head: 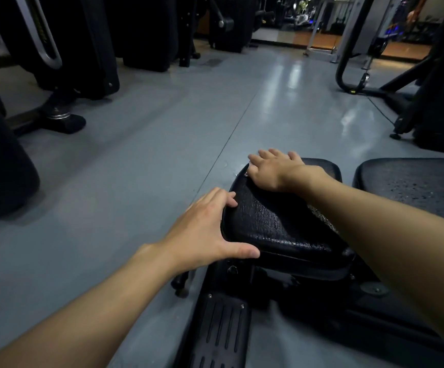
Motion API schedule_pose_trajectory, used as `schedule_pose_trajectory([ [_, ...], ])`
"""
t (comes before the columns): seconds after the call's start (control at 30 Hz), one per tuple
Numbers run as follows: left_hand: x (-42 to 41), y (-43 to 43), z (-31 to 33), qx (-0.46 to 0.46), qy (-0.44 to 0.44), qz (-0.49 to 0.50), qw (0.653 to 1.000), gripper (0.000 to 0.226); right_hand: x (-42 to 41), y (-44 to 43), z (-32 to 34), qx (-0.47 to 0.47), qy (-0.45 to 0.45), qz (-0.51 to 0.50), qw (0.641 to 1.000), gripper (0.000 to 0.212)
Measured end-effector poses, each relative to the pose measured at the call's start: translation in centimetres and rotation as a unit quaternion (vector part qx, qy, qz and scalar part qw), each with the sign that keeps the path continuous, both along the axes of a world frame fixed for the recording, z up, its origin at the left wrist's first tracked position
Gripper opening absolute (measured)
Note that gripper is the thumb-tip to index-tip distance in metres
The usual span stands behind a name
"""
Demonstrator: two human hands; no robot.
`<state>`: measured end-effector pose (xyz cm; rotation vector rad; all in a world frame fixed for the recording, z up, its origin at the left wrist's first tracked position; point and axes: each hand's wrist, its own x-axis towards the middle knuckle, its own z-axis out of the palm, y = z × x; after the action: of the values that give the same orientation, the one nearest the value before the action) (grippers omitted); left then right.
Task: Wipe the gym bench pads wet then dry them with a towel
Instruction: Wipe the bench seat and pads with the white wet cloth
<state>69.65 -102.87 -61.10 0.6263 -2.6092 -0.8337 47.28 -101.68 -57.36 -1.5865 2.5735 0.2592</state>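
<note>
pad [282, 224] low centre, long axis runs away from me | left hand [205, 227] splayed, bracing near-left edge | right hand [271, 171] flat, fingers straight, on far-left corner | second pad [414, 187] just right

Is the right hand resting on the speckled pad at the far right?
No, the right hand rests on the middle pad; the speckled pad sits untouched beside it.

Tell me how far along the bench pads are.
The near pad glistens wet, so its wet wipe looks done or nearly. The right hand presses its far end over a white sliver; the left hand braces its edge. The second pad looks speckled with droplets; drying remains for both.
</note>
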Motion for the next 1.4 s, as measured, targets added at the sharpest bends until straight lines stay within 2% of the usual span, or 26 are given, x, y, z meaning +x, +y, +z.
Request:
schedule_pose_trajectory([
  [0.17,0.0,0.0,-0.2,0.012,0.008,0.010,1.000,0.101,3.9,3.7,0.2,-0.013,0.044,0.089,0.995,0.054],
  [0.3,-0.1,-0.2,-0.7,-0.024,0.043,0.013,0.999,0.107,8.5,8.6,1.0,0.012,0.043,0.180,0.983,0.060],
  [0.4,-0.1,-0.1,-1.1,-0.037,0.054,0.019,0.998,0.108,9.9,10.7,1.7,0.016,0.027,0.219,0.975,0.076],
  [0.5,0.0,-0.1,-1.2,-0.014,0.060,0.022,0.998,0.101,9.5,10.4,1.9,0.019,-0.012,0.197,0.980,0.057],
  [0.7,0.1,0.1,-1.2,0.004,0.043,0.020,0.999,0.091,6.1,3.0,0.1,-0.010,0.001,0.120,0.993,0.050],
  [0.8,0.3,0.5,-0.9,0.034,-0.003,0.034,0.999,0.088,4.4,0.6,0.0,0.002,-0.007,0.088,0.996,0.051],
  [0.9,0.4,0.5,-0.4,0.047,-0.018,0.034,0.998,0.087,2.9,1.6,0.2,-0.008,-0.020,0.064,0.998,0.054],
  [1.17,0.4,0.6,0.2,0.042,-0.014,0.027,0.999,0.085,-3.0,6.6,1.4,-0.029,0.020,-0.080,0.996,0.057],
  [1.27,0.2,0.6,0.2,0.033,-0.012,0.029,0.999,0.086,-0.8,5.3,0.7,-0.027,0.036,-0.077,0.996,0.056],
  [1.4,0.0,0.4,-0.2,0.042,-0.008,0.048,0.998,0.092,5.8,4.4,-0.3,-0.011,0.010,0.014,1.000,0.059],
])
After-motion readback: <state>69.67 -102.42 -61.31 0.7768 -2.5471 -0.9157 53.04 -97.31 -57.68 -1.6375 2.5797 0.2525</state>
